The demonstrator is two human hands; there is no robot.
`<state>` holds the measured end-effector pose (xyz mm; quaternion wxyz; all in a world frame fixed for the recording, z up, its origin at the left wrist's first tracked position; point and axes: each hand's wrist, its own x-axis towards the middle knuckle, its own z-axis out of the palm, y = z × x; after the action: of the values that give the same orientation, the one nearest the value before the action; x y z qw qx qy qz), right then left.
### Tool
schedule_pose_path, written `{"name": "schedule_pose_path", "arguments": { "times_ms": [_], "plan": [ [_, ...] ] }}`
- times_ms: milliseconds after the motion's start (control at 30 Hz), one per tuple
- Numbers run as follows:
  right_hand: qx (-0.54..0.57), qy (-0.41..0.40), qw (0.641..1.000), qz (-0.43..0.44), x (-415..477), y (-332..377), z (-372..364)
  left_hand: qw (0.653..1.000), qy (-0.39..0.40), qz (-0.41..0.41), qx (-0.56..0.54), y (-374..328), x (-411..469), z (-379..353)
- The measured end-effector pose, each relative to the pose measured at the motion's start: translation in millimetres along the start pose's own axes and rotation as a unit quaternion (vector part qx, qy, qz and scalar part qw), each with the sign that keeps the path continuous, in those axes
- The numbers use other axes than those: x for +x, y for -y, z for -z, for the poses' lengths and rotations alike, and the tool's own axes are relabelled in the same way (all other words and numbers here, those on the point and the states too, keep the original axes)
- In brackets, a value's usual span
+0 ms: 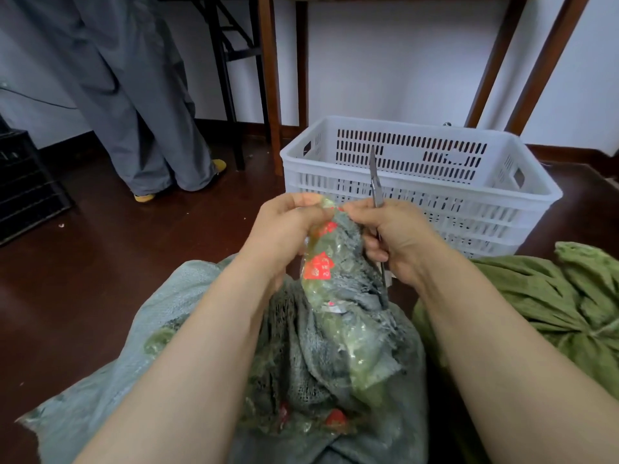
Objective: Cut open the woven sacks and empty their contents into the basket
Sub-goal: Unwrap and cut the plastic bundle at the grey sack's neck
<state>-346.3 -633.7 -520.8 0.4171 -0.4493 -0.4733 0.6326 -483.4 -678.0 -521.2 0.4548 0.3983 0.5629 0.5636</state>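
Left hand point(288, 226): fingers curled tight round the bunched neck of a grey woven sack point(181, 296), which it holds up while the sack's body lies on the floor below my forearms. Right hand point(398, 236): fist closed round a slim grey metal cutting tool point(374, 177), tip pointing straight up, tail end showing below the palm (scissors or knife, I cannot tell from here). Its forefinger side touches the same neck.

Edges and room: sack mouth is frayed, with dark grey netting point(301, 346) hanging loose around a clear plastic bag point(335, 329) of greenish contents. I see open dark red-brown wooden floor point(100, 262) left of the sack. White slotted plastic basket point(435, 209) stands upright just beyond the hands, top open. The tool tip overlaps its near wall in my view.

Writing: red printed labels point(318, 266) on the plastic, characters too blurred to read.

Surroundings: green woven sack point(552, 296), gathered and lying just right of the grey one, near the basket's front. A person in grey trousers point(150, 128) and yellow shoes point(219, 164) stands far left. Black crate point(23, 185) at the left edge. Brown wooden table legs point(271, 95) stand behind the basket, before a white wall point(385, 61).
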Motion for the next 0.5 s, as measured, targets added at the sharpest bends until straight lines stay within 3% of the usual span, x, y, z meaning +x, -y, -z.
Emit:
{"name": "schedule_pose_path", "arguments": {
  "times_ms": [100,167,267,400,500],
  "plan": [
    [-0.11,-0.032,0.993,0.022,-4.6,5.6,-1.6,1.0,0.001,-0.009,0.015,-2.0,-4.8,1.7],
    [-0.21,-0.068,0.971,0.092,-6.4,11.2,-0.9,0.999,-0.001,-0.026,0.034,0.1,-3.5,5.5],
    [-0.207,-0.052,0.963,0.167,-9.9,20.2,-5.0,0.996,0.018,-0.046,0.069,1.9,-3.2,7.9],
    [-0.222,-0.018,0.961,0.164,-12.2,17.7,-12.6,0.995,0.017,-0.065,0.068,0.4,-4.1,1.2],
    [-0.27,-0.064,0.946,0.17,-11.2,17.3,-12.5,0.997,-0.007,-0.062,0.053,2.4,-4.1,2.1]
  ]
}}
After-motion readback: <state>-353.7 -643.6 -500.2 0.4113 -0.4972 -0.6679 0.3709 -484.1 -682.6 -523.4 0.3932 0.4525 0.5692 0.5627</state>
